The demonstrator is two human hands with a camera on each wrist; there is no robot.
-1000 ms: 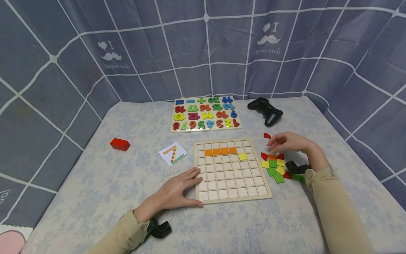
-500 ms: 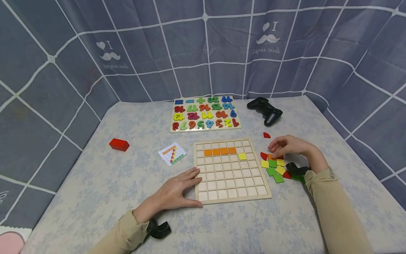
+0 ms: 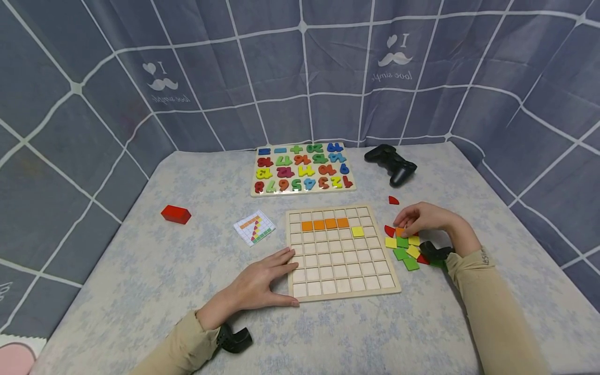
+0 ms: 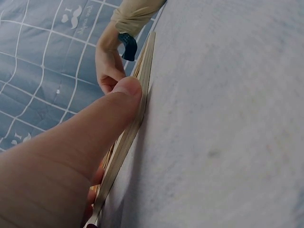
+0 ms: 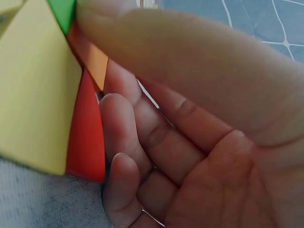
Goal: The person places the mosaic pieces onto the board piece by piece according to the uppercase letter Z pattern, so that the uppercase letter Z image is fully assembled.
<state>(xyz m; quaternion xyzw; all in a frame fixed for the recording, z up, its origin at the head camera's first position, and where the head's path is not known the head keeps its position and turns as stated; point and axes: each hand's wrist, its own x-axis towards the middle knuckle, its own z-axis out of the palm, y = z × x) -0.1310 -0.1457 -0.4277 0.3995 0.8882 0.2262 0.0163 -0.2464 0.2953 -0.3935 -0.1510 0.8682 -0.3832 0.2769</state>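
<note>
A wooden grid board (image 3: 347, 299) lies mid-table, with a row of orange tiles (image 3: 319, 224) and one yellow tile (image 3: 358, 231) in its cells. My left hand (image 3: 255, 281) rests at its left side, fingers straight along the edge. In the left wrist view the left thumb (image 4: 128, 88) lies against the board's edge (image 4: 126, 142). Over the loose tiles on the right, my right hand (image 3: 424, 217) has its thumb and fingers about an orange square tile (image 3: 399, 232). The right wrist view shows the thumb over that orange tile (image 5: 92, 57), beside a red quarter-round tile (image 5: 86, 137).
Several green tiles (image 3: 411, 264), yellow tiles (image 3: 391, 242) and red pieces lie loose right of the board. A pattern card (image 3: 254, 227) and a red block (image 3: 176, 214) are to the left. Behind stand a number puzzle (image 3: 304, 192) and a black game controller (image 3: 391, 164).
My right hand has come down and nearer from above the red pieces onto the orange tile, its thumb now at that tile. My left hand stays by the board.
</note>
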